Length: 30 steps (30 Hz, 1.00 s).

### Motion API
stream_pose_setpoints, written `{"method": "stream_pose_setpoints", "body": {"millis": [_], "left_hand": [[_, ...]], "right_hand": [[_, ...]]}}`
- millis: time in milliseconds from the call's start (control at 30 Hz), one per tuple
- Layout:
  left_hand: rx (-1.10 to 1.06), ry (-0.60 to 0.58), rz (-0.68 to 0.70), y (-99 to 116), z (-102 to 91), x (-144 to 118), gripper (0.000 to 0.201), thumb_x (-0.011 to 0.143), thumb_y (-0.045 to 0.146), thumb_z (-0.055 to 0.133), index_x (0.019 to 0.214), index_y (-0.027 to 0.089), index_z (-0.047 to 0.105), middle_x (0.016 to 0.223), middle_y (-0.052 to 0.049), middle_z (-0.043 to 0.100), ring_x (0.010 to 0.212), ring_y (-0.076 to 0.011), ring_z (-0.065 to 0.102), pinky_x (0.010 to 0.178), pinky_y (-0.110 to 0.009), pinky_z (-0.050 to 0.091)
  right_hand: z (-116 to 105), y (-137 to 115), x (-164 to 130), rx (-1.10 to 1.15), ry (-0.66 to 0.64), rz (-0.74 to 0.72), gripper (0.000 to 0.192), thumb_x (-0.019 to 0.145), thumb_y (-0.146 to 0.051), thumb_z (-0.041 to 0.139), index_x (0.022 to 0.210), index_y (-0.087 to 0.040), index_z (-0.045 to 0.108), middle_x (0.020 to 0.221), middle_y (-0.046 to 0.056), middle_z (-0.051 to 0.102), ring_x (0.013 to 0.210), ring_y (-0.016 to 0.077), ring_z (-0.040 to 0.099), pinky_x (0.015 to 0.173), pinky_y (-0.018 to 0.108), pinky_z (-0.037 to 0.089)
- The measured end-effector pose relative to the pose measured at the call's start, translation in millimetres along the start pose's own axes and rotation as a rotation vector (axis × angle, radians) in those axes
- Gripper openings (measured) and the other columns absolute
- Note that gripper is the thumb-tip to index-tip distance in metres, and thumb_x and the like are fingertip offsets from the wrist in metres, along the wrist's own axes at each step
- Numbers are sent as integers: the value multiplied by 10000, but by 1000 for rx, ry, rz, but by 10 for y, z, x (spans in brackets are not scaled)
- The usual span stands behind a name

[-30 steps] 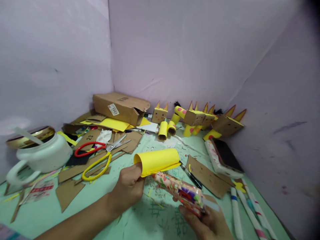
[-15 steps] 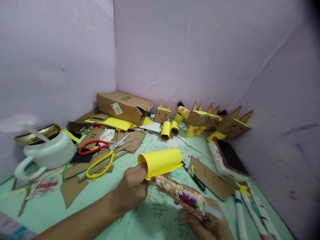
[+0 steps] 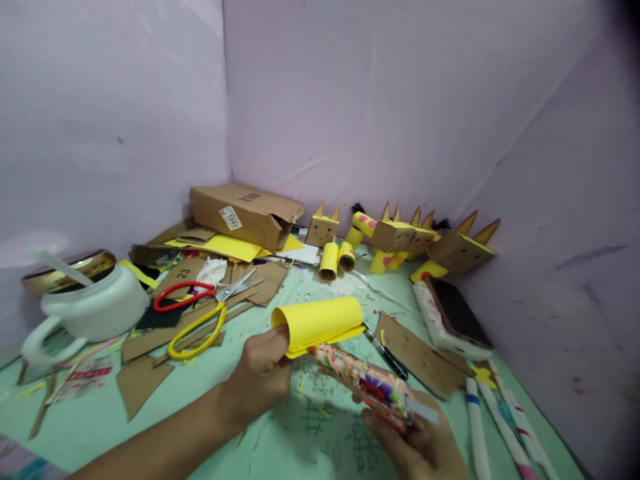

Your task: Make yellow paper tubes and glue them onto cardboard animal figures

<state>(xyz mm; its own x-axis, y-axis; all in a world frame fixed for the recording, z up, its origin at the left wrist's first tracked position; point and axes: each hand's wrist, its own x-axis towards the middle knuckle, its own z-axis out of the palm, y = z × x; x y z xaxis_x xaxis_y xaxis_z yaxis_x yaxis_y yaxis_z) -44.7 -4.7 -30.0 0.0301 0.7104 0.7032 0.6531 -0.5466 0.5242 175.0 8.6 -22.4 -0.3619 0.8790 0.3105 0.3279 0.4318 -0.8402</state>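
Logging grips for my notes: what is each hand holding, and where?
Left hand pinches the yellow paper roll at its near open end. Right hand grips the floral stapler at its rear end.

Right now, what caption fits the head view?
Left hand holds a yellow paper roll; right hand holds a floral stapler at its edge.
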Motion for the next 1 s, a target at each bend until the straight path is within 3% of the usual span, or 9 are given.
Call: {"method": "stream_pose_setpoints", "body": {"millis": [200,367,567,867,1000], "left_hand": [[-18,18,3,-6,-12,4,248,751,34,510,908,127,679,788,-71,718,699,-158,675,626,-200,519],[2,27,-18,-10,-28,9,172,758,55,515,797,127,667,695,-51,683,654,-156,666,588,-193,507],[-17,66,-7,1,-33,39,171,746,41,516,748,148,649,677,-28,679,621,-142,658,584,-189,506],[-9,139,8,33,-61,80,162,729,36,536,716,145,654,630,-7,671,540,-117,632,512,-170,485],[-14,148,-14,-1,-70,52,182,740,54,551,831,144,680,702,-24,711,594,-142,664,552,-191,512]], "right_hand": [[-43,166,-42,-10,-42,93,390,766,-398,599,1077,-174,674,979,106,711,803,249,677,682,291,556],[-42,129,-6,40,22,130,412,773,-425,581,1078,-160,664,972,102,707,852,257,663,694,292,545],[-87,58,76,86,44,101,288,741,-398,628,917,-190,719,777,52,721,692,221,663,634,262,533],[-205,172,120,19,72,149,254,737,-383,617,820,-163,713,762,74,721,725,246,666,662,311,537],[-290,241,168,-13,28,115,228,748,-356,603,801,-164,712,784,75,732,749,254,682,674,317,544]]}}
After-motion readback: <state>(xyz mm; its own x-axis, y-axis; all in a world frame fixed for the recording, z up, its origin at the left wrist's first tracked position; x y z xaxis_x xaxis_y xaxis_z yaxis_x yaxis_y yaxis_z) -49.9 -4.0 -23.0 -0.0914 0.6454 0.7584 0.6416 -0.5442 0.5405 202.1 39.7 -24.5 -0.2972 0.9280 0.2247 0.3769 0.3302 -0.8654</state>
